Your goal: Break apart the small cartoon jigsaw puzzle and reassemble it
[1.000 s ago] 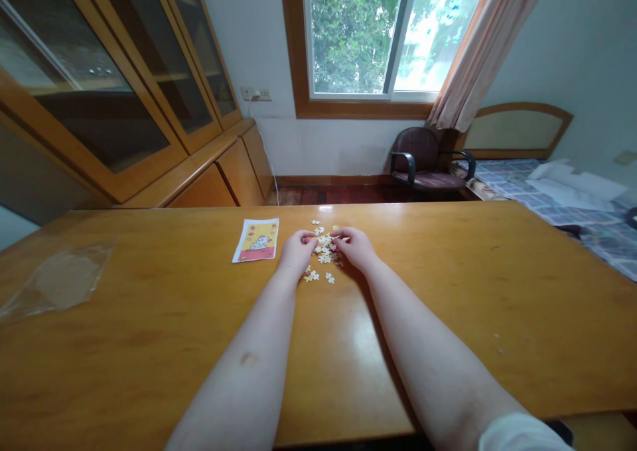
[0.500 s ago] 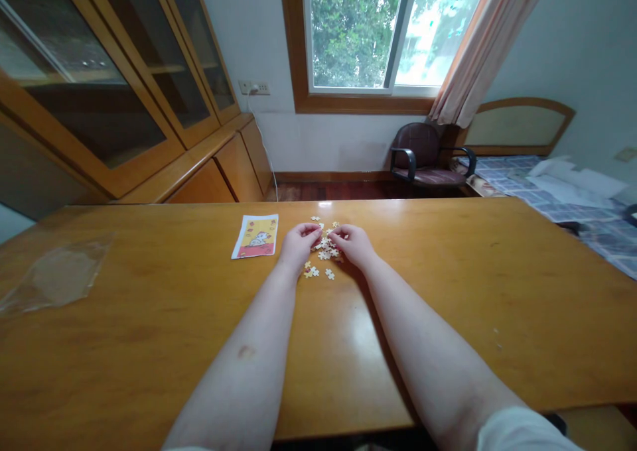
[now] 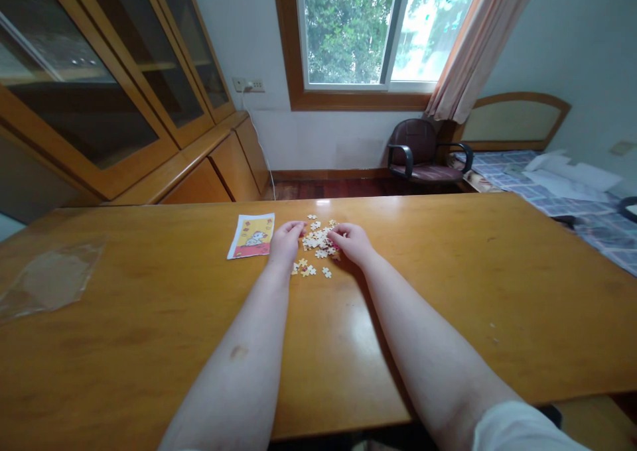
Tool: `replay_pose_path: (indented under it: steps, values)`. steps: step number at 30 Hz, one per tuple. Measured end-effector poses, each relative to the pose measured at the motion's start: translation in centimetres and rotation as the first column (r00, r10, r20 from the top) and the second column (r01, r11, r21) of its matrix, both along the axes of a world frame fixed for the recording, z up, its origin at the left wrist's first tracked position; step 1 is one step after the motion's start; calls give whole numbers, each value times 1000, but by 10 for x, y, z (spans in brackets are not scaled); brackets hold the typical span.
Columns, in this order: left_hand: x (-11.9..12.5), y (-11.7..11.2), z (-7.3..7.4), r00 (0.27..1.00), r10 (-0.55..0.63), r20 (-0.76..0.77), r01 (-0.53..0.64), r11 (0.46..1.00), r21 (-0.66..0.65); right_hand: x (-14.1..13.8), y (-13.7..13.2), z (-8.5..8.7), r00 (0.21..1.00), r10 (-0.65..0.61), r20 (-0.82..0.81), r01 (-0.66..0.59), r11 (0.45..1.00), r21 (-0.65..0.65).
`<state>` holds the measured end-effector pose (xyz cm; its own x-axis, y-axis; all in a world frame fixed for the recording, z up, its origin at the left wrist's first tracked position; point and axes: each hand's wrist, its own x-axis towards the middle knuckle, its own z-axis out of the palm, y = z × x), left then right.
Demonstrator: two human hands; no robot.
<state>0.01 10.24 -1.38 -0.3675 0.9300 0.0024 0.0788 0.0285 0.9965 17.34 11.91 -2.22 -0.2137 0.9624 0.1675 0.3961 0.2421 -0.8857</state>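
A loose heap of jigsaw puzzle pieces (image 3: 317, 240) lies on the wooden table, most showing pale sides. At the heap's left edge is my left hand (image 3: 286, 242), its thumb and fingers pinched, with a reddish bit of a puzzle piece showing at the tips. My right hand (image 3: 352, 242) is at the right side of the heap, also pinched, and a pink-red puzzle piece shows under its fingertips. Left of my left hand lies a picture card (image 3: 252, 236) with a white animal on yellow and red. Several stray pieces (image 3: 304, 268) sit nearer to me.
The wooden table (image 3: 348, 345) spans the view. A clear plastic bag (image 3: 54, 278) lies at its left. Beyond the table stand a glass-door cabinet (image 3: 164, 139), an armchair (image 3: 418, 149) below a window, and a bed (image 3: 542, 182) with papers on it.
My left hand has moved left, away from my right hand, uncovering more of the heap. My right hand stays over the heap's right side. The view has shifted slightly.
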Motion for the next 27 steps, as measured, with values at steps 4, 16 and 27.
replay_pose_path:
  steps: [4,16,27]
  values:
    - [-7,3,-6,991,85,-106,-91,995,-46,4,5,-2,987,-126,99,121,991,53]
    - [7,-4,-17,552,-232,-801,99,972,-213,5,10,-15,910,-168,379,132,984,117]
    - [-2,3,-26,694,-185,-695,146,982,-116,-18,59,-6,784,196,589,-299,951,82]
